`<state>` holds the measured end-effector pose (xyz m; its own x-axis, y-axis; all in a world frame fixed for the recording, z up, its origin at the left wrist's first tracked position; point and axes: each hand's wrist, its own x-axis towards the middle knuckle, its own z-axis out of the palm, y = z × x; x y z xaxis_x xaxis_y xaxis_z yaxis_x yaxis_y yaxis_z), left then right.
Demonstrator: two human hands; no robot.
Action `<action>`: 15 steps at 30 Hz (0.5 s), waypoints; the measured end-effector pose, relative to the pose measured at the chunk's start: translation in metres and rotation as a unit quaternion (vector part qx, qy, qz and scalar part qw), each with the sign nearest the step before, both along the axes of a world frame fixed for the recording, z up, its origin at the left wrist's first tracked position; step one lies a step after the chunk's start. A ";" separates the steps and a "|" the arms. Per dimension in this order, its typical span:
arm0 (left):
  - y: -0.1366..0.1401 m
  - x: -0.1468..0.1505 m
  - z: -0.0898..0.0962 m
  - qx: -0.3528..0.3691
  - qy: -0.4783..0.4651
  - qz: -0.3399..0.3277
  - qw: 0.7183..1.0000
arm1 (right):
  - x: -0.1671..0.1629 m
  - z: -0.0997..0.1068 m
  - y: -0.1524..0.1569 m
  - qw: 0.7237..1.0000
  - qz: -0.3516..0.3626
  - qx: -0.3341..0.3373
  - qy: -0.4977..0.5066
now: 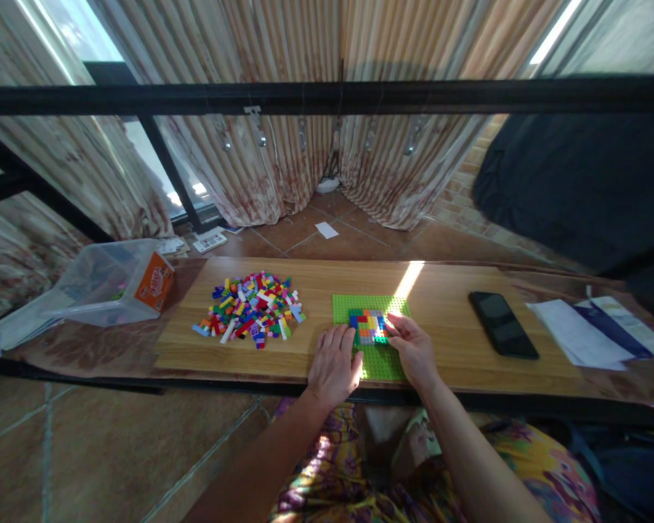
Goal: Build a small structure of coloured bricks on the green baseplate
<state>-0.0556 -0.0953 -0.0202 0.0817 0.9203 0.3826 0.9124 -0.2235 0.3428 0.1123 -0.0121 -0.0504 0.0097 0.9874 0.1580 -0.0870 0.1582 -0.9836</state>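
Observation:
A green studded baseplate (378, 363) lies on the wooden board in front of me. On it sits a block of coloured toy bricks (368, 327) in blue, orange, yellow, white, red and grey. My left hand (335, 363) rests flat over the baseplate's left edge, fingers stretched out beside the bricks. At the right side of the bricks, my right hand (411, 345) has thumb and fingers pinched together. Whatever it may hold is hidden by the fingers and bright sunlight. To the left lies a heaped pile of loose toy bricks (256, 305) in many colours.
A clear plastic box (114, 283) with an orange label stands at the far left. On the right lie a black phone (502, 325) and some papers (578, 334). A black bar (327, 98) crosses in front of the striped curtains (283, 160). The wooden board (441, 290) spans the table.

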 end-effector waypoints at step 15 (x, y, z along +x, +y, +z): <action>-0.001 0.000 0.003 -0.010 0.000 -0.001 1.000 | 0.000 0.004 0.000 0.999 0.006 -0.039 0.012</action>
